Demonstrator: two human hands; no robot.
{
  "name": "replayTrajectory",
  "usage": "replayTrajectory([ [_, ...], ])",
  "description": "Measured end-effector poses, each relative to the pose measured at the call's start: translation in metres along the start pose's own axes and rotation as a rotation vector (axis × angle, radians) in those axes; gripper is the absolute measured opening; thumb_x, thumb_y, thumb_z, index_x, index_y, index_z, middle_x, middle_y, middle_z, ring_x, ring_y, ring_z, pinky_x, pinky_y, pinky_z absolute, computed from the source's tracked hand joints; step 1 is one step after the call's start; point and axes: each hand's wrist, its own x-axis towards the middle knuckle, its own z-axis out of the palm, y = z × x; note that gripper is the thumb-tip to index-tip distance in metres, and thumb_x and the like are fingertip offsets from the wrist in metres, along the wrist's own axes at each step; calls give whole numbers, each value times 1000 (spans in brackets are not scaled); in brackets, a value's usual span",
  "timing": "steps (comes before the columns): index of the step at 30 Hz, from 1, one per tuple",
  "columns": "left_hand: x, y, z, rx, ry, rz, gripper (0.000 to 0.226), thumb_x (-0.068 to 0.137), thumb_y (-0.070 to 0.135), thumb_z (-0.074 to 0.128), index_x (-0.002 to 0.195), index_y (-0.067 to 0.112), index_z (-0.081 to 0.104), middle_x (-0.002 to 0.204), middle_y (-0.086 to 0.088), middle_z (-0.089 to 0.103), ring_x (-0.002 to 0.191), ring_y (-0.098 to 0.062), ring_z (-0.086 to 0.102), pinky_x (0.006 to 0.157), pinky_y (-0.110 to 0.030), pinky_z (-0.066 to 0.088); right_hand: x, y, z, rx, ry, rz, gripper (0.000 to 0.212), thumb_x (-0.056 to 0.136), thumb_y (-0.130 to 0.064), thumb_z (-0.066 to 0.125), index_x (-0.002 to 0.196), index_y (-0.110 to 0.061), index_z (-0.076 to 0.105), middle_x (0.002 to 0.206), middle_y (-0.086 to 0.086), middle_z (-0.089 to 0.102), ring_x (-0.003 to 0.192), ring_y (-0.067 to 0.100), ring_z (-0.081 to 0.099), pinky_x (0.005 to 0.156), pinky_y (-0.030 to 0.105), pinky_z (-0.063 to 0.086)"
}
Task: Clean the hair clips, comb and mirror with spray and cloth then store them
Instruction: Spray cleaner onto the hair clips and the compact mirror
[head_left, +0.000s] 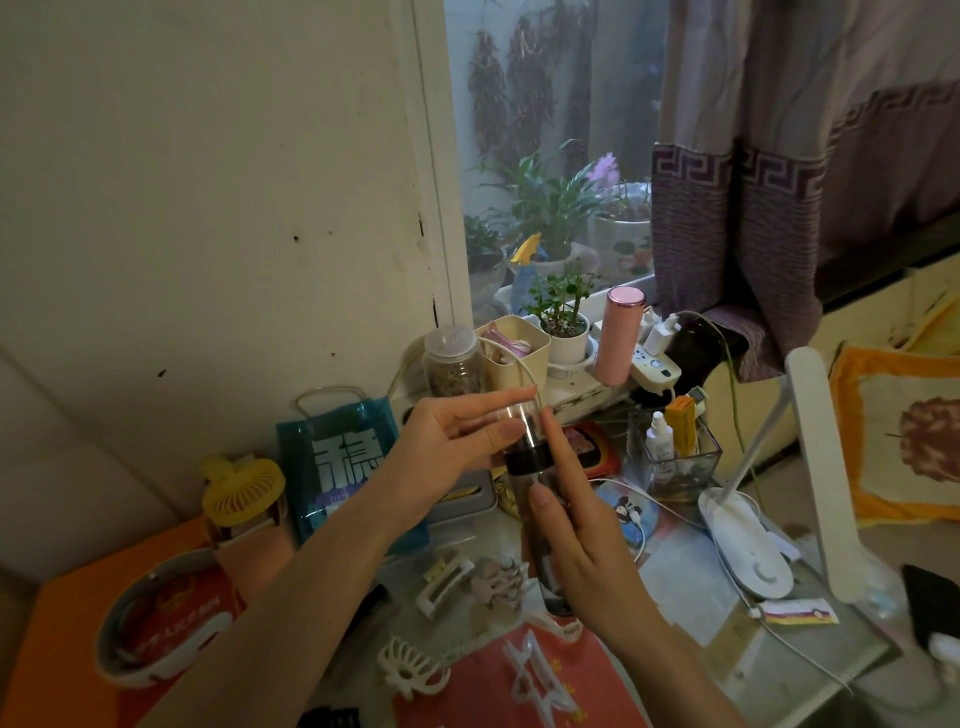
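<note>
Held upright above the counter (691, 639): spray bottle (527, 467), right hand (582, 545) wrapped round its dark body, left hand (457, 441) pinching the clear cap (514, 415) at thumb and fingertips. Below the hands, on the glass: beige clip (441, 582), pinkish clip (498, 582), white claw clip (410, 670), clear clips on a red cloth (493, 680). Behind, blue bag (337, 467) with one large white Chinese character (second half hidden by the wrist); red printing on the bowl (166, 618) too blurred to read.

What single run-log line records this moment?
stage: opening spray bottle | left hand: pinches clear cap | right hand: holds bottle body | hair clips: on table, untouched
</note>
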Motion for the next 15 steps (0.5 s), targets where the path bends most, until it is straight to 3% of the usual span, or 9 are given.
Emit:
replayTrajectory([
  [3,0,0,-1,18,-12,4,37,79,17,61,115,22,64,105,6,73,102,-10,67,75,-21,55,0,3,2,9,17,-1,58,95,-28,39,142,-57,19,66,-13,54,52,0,48,53,12,39],
  [8,-1,-3,-2,40,-7,14,33,82,11,60,113,22,65,101,10,73,100,-7,68,73,-18,54,0,6,2,32,26,10,55,94,-31,39,134,-65,21,67,-11,53,52,2,48,53,15,40],
  [12,0,-5,-3,55,-4,21,35,78,16,61,112,23,65,102,9,73,100,-8,68,74,-18,54,0,11,4,42,24,24,52,91,-47,40,135,-67,20,68,-9,52,54,5,48,54,25,43],
  [15,0,-7,-6,61,3,14,36,78,17,61,114,22,65,104,7,73,100,-9,68,75,-19,54,1,12,5,67,-1,41,52,95,-42,42,139,-61,22,71,-11,54,55,5,49,54,24,45],
])
